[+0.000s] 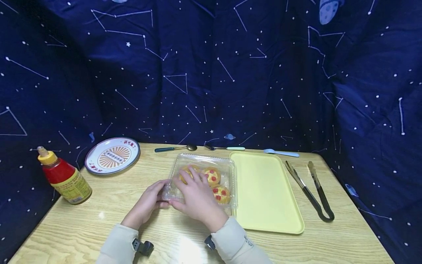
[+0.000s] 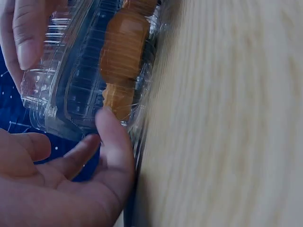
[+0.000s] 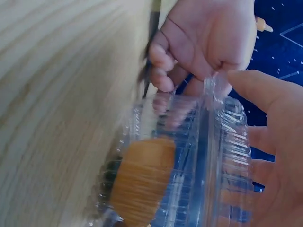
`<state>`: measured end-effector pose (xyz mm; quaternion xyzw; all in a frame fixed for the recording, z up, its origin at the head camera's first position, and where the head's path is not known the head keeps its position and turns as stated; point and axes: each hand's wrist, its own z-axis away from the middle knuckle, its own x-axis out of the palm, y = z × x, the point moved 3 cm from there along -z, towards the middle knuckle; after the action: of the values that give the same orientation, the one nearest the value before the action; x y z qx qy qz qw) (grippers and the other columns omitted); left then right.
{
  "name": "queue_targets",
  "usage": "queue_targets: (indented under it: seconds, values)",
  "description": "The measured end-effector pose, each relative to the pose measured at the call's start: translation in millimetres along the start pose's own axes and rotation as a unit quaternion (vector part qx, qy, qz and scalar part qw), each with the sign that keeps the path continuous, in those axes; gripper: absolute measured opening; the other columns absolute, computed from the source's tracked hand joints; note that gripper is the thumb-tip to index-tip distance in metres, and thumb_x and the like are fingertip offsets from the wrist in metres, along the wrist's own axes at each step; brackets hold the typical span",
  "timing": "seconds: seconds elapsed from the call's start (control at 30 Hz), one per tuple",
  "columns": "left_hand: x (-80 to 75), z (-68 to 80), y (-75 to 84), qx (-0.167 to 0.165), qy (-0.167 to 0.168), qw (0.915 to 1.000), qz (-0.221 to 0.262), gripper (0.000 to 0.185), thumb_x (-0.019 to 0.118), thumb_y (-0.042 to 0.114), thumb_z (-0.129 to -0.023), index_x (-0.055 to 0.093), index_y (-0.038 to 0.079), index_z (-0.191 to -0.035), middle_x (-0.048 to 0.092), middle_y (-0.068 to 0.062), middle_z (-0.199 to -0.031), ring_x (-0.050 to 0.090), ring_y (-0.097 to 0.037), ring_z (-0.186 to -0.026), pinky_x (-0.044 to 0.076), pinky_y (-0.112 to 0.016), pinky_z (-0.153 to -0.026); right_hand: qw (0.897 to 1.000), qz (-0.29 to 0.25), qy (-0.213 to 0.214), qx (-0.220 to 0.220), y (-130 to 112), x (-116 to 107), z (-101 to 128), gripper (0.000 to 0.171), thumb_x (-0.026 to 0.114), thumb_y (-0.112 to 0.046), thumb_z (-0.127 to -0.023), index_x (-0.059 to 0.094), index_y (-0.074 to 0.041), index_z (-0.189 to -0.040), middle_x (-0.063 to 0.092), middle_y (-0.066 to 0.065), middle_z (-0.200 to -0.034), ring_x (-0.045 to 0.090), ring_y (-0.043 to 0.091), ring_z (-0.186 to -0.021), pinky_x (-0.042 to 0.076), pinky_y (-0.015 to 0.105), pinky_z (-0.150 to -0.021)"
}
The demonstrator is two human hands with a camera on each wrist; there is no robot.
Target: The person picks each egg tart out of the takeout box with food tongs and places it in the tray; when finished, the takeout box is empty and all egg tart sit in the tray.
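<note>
Clear clamshell box (image 1: 201,176) of pastries just left of yellow tray (image 1: 267,190) — left hand (image 1: 148,203) pinching its corner tab, right hand (image 1: 197,196) spread flat on lid — lid not yet lifted, pastries all inside.

Yellow tray (image 1: 263,190) just right of hands, flat on wooden table (image 1: 82,227). Black-handled tongs (image 1: 311,190) further right. Sauce bottle (image 1: 64,176), red with yellow cap, well left. Patterned plate (image 1: 113,155) left and beyond. Two spoons (image 1: 176,148) (image 1: 224,148) and fork (image 1: 280,152) along far edge. Star-print cloth (image 1: 211,73) behind.
</note>
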<state>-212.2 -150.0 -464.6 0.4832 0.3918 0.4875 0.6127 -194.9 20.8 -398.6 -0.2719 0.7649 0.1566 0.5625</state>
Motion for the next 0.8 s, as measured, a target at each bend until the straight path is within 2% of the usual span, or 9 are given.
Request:
queue_targets:
  seconds: [0.13,0.33,0.5,0.63,0.8]
  values:
    - [-2.9,0.3,-2.7,-0.005,-0.017,0.9985,0.052,0.046,0.027,0.026,-0.109,0.038,0.000,-0.146,0.058,-0.013,-0.109,0.062,-0.018,-0.080,0.057,-0.031,-0.073,1.000,0.018,-0.006,0.000,-5,4,-1,0.066,0.065,-0.061,-0.086,0.052,-0.027,-0.141,0.047,0.007,-0.146,0.038,0.036,-0.137,0.033,0.062,-0.107]
    - [-8.1,-0.4,-4.6,0.003,-0.039,0.9918,0.122,0.038,0.035,0.017,-0.107,0.042,0.001,-0.141,0.059,-0.008,-0.108,0.062,-0.017,-0.081,0.057,-0.030,-0.076,0.998,0.065,0.016,-0.010,-10,8,-2,0.060,0.057,-0.062,-0.092,0.050,-0.030,-0.142,0.054,0.006,-0.138,0.049,0.037,-0.129,0.040,0.059,-0.102]
    - [-12.2,0.6,-2.6,0.017,-0.072,0.9857,0.151,0.033,0.037,0.014,-0.107,0.045,0.006,-0.138,0.059,-0.006,-0.113,0.064,-0.016,-0.087,0.056,-0.028,-0.080,0.996,0.082,0.032,-0.017,-11,9,-3,0.057,0.056,-0.061,-0.093,0.052,-0.030,-0.141,0.057,0.005,-0.133,0.052,0.036,-0.126,0.044,0.054,-0.099]
    - [-13.9,2.6,-1.9,0.022,-0.091,0.9798,0.176,0.039,0.040,0.009,-0.105,0.042,0.002,-0.143,0.057,-0.008,-0.114,0.064,-0.017,-0.090,0.056,-0.028,-0.084,0.996,0.085,0.025,-0.021,-10,10,-4,0.057,0.057,-0.060,-0.093,0.053,-0.029,-0.140,0.059,0.004,-0.131,0.052,0.035,-0.126,0.046,0.051,-0.099]
    - [-14.6,2.8,-4.8,0.024,-0.118,0.9740,0.192,0.047,0.043,0.005,-0.104,0.032,-0.004,-0.148,0.052,-0.008,-0.113,0.063,-0.018,-0.094,0.054,-0.028,-0.089,0.995,0.091,0.021,-0.029,-8,8,-4,0.056,0.061,-0.058,-0.091,0.056,-0.027,-0.137,0.061,0.004,-0.128,0.055,0.035,-0.123,0.049,0.050,-0.095]
